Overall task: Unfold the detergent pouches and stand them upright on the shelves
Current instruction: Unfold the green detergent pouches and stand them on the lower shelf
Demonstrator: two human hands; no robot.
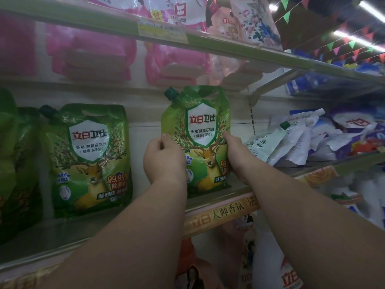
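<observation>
A green detergent pouch with a deer picture and a dark green cap stands upright on the middle shelf. My left hand grips its left edge, thumb on the front. My right hand grips its right edge, thumb on the front. Another green pouch of the same kind stands upright to the left, apart from the held one. More green pouches show at the far left edge.
Pink pouches lie stacked on the shelf above. White, blue and purple pouches lie in a heap on the shelf to the right. A yellow price strip runs along the shelf front. More packets sit below.
</observation>
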